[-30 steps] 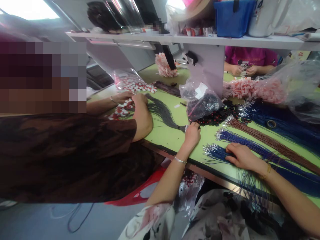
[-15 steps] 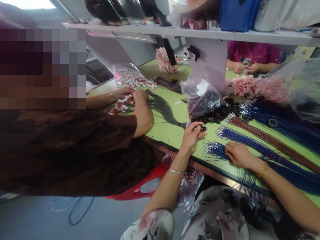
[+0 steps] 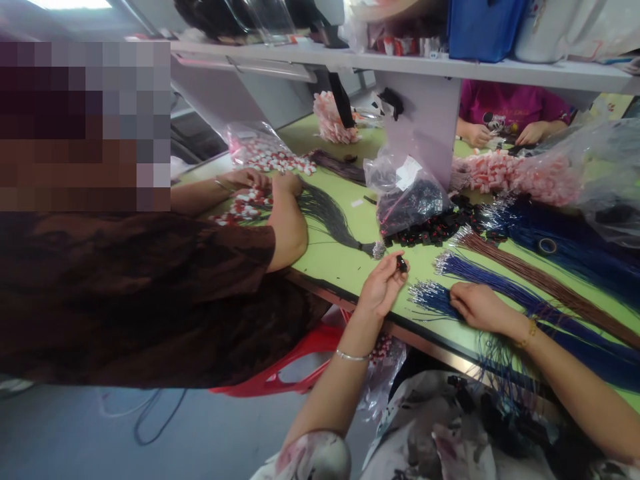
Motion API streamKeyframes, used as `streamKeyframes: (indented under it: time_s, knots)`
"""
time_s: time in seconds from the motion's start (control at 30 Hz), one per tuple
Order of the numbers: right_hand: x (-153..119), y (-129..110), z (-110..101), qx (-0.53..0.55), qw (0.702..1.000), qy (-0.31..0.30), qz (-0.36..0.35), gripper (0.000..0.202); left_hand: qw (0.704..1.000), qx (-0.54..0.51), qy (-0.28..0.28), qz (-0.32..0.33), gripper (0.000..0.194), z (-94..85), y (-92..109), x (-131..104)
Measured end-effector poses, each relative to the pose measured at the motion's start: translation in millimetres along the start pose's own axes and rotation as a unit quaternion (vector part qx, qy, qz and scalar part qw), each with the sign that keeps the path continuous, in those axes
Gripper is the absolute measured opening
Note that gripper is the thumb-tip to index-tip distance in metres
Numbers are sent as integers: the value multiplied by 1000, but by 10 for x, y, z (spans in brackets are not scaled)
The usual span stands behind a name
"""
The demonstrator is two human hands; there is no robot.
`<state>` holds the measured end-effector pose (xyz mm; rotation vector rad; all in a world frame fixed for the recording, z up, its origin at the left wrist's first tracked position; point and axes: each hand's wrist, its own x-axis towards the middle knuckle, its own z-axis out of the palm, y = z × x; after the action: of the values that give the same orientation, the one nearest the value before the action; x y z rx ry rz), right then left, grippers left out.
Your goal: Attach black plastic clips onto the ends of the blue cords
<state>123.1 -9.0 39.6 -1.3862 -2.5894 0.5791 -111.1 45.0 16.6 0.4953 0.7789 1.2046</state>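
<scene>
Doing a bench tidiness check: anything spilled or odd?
Two things. Blue strands droop over the table edge below the right hand, while the brown bundle lies flat. Loose black pieces are heaped against a plastic bag, as if spilled, though maybe poured out deliberately. No damage visible.

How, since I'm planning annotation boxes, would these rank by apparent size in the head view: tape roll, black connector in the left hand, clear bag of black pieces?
1. Clear bag of black pieces, by far
2. Tape roll
3. Black connector in the left hand, as far as it shows
</scene>
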Motion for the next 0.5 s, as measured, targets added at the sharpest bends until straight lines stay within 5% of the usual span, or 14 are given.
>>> streamKeyframes:
  time_s: [0.27,0.5]
  knots:
    - [92,-28,-85,298,945,125,52,17,999,29,-20,-11,34,99,-131,-101]
    - [383,-276,-104,371,911,174,55,13,997,-3,-55,-49,29,224,-250,-206]
